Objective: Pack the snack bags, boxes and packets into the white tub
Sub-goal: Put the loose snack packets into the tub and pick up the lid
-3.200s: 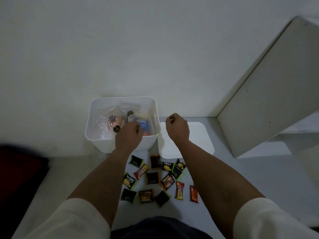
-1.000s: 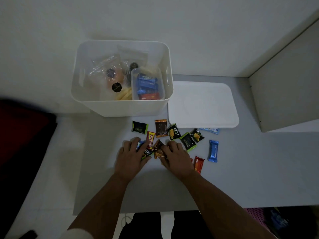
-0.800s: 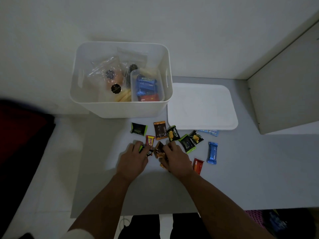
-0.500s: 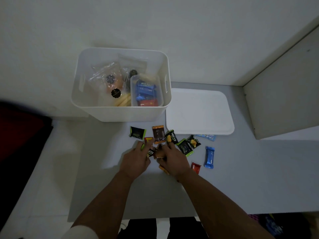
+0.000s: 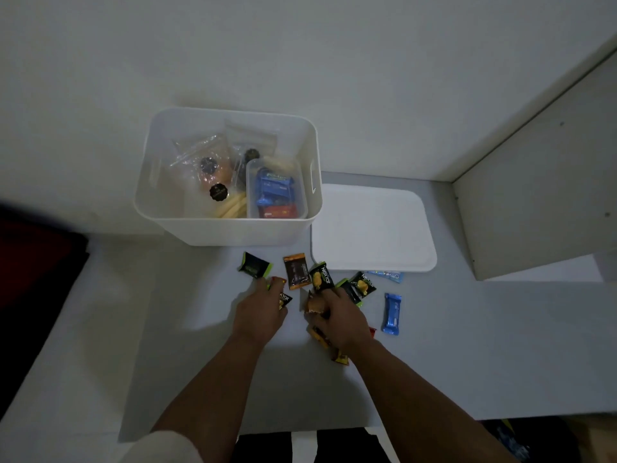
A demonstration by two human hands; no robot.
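On the grey table below me, both hands curl over loose packets, left hand and right hand each grasping some to gather them for the tub at twelve o'clock.

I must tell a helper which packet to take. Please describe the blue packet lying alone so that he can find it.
Start at the white tub, then go to the flat white lid on its right. Nearer the person than the lid's front edge, right of the right hand, lies the blue packet. It lies lengthwise and touches no other packet.
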